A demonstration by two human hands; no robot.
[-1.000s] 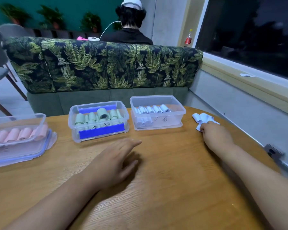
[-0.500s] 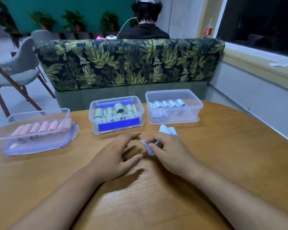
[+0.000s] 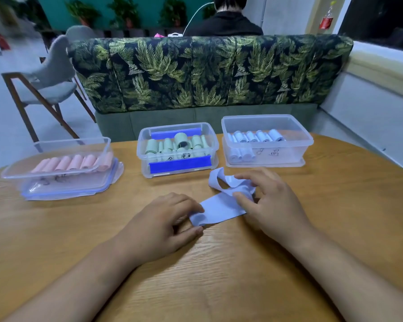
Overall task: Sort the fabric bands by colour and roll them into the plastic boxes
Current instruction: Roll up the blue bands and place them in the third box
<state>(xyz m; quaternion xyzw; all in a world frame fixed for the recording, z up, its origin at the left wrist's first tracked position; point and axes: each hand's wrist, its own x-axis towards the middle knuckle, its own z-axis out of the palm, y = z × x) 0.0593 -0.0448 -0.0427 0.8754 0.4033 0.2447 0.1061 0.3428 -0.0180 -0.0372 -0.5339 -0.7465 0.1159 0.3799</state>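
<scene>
A pale blue fabric band (image 3: 221, 205) lies partly unrolled on the wooden table (image 3: 79, 233) in front of the boxes. My left hand (image 3: 163, 219) pinches its near end, which curls up. My right hand (image 3: 268, 201) holds the far, looped part with curled fingers. Three clear plastic boxes stand in a row behind: the left box (image 3: 63, 175) holds pink rolls, the middle box (image 3: 147, 156) green rolls, the right box (image 3: 289, 152) pale blue rolls.
The left box sits on its lid. A leaf-patterned sofa back (image 3: 207, 70) stands just behind the table, with a person (image 3: 223, 19) seated beyond it. A grey chair (image 3: 49, 82) is at the left and a window ledge (image 3: 382, 66) at the right.
My right hand brought the pale blue band from the table's right edge to the middle. My left hand took hold of its end, and the band has been spread out.
</scene>
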